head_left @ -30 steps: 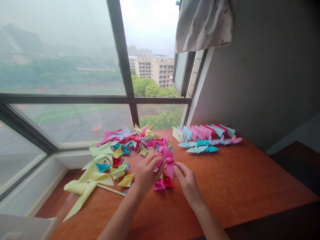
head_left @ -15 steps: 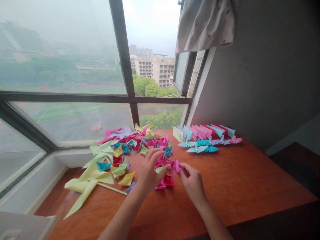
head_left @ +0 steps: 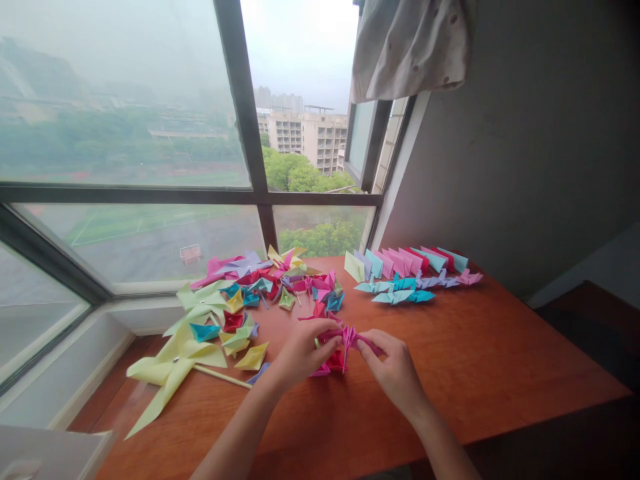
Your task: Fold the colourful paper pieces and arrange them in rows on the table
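A magenta origami crane (head_left: pixel 349 338) is held between my two hands above the wooden table. My left hand (head_left: pixel 307 347) pinches its left wing between thumb and fingers. On the other side, my right hand (head_left: pixel 387 360) grips the right wing, with the thumb in front. Just below and behind the crane lie red and pink paper boats (head_left: pixel 336 361), partly covered by my left hand. Left of that hand sit a yellow paper boat (head_left: pixel 252 357) and a purple folded piece (head_left: pixel 260 373).
A pale yellow pinwheel (head_left: pixel 173 370) with a stick lies on the left of the table (head_left: pixel 480 373). Several pinwheels and boats crowd toward the window. At the back right stand folded paper pieces (head_left: pixel 387 263) in a row, with blue, purple and pink cranes (head_left: pixel 400 295) before them.
My left hand has lowered, and its raised fingers have closed onto the crane's left wing. My right hand keeps its hold. The view has shifted slightly.
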`<state>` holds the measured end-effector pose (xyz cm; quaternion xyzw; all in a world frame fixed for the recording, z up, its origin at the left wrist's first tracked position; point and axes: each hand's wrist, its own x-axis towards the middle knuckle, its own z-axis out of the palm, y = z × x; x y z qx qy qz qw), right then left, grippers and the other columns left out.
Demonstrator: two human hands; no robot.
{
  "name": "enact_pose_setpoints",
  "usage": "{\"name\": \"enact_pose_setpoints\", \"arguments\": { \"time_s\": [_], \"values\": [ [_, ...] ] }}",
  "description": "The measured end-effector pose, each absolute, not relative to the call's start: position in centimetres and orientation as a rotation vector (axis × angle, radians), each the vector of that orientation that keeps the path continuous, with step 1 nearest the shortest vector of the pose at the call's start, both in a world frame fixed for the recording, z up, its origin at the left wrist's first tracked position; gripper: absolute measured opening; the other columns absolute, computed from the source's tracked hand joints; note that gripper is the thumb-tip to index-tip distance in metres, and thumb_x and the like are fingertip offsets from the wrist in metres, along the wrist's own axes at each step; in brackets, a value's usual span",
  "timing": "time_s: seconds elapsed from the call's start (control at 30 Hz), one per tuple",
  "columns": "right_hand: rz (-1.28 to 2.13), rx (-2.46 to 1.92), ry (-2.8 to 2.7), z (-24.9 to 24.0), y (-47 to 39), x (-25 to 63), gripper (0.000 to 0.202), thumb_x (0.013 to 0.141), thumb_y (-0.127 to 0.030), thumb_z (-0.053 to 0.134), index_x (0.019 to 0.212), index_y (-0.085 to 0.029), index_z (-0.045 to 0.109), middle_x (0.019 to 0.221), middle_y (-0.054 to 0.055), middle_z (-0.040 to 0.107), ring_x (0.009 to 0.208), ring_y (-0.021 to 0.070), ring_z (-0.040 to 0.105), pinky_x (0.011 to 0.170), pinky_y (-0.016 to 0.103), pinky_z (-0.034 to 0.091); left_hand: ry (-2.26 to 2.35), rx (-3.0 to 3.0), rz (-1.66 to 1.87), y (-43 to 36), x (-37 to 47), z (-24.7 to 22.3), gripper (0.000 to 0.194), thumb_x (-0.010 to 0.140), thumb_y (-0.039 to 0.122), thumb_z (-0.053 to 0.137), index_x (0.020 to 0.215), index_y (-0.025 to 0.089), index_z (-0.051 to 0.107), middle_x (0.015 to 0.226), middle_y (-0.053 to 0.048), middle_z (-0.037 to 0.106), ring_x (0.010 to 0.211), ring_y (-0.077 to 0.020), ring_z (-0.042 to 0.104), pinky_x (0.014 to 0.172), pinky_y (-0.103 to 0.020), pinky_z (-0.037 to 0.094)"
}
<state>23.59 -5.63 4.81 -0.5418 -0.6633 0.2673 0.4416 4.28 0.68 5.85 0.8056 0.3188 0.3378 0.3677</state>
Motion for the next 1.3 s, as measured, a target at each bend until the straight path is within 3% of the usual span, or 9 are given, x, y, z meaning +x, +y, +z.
{"name": "enact_pose_setpoints", "arguments": {
  "time_s": [0.27,0.4,0.5,0.63,0.93,1.3],
  "values": [
    [0.726,-1.328,-1.607,5.5,-5.7,23.3,0.020,0.091,-0.032,0.057,0.089,-0.019,0.073,0.085,0.005,0.070,0.079,0.0178,0.062,0.070,0.026,0.044,0.768,1.969,0.730,0.6,4.2,6.6,0.024,0.091,0.031,0.056,0.084,0.013,0.069,0.071,-0.001,0.062,0.064,-0.0120,0.049,0.059,-0.021,0.039],
    [1.133,-1.216,-1.425,5.5,-5.9,23.7,0.026,0.088,-0.041,0.063,0.088,-0.017,0.073,0.082,0.005,0.069,0.077,0.0173,0.060,0.068,0.026,0.044,0.644,1.668,0.612,0.5,3.8,6.8,0.029,0.087,0.039,0.063,0.085,0.011,0.070,0.072,-0.002,0.061,0.066,-0.0124,0.050,0.059,-0.021,0.038],
    [1.453,-1.037,-1.199,5.0,-6.1,24.0,0.031,0.080,-0.045,0.072,0.079,-0.014,0.071,0.070,0.002,0.064,0.065,0.0124,0.052,0.060,0.024,0.040,0.515,1.383,0.572,0.2,3.7,6.9,0.031,0.080,0.040,0.073,0.080,0.010,0.069,0.071,-0.003,0.062,0.066,-0.0125,0.052,0.061,-0.022,0.039],
    [1.650,-0.840,-0.960,4.1,-6.3,23.7,0.031,0.075,-0.043,0.077,0.074,-0.014,0.066,0.063,-0.001,0.057,0.058,0.0089,0.044,0.056,0.022,0.035,0.410,1.188,0.587,0.0,3.9,6.7,0.030,0.075,0.038,0.079,0.070,0.010,0.067,0.068,-0.003,0.064,0.063,-0.0112,0.053,0.062,-0.021,0.040],
    [1.746,-0.747,-0.764,3.4,-6.5,23.1,0.033,0.069,-0.041,0.083,0.072,-0.016,0.063,0.061,-0.003,0.055,0.054,0.0069,0.042,0.054,0.020,0.031,0.394,1.087,0.598,0.0,4.0,6.1,0.032,0.069,0.039,0.083,0.068,0.011,0.068,0.061,-0.003,0.066,0.058,-0.0121,0.057,0.060,-0.022,0.042],
    [1.757,-0.709,-0.603,2.0,-6.8,22.2,0.034,0.064,-0.043,0.087,0.074,-0.018,0.066,0.065,-0.002,0.058,0.059,0.0087,0.050,0.058,0.021,0.039,0.400,1.085,0.567,0.0,4.1,5.7,0.035,0.063,0.043,0.087,0.065,0.011,0.073,0.062,-0.007,0.071,0.056,-0.0142,0.061,0.056,-0.023,0.045]
  ]
}}
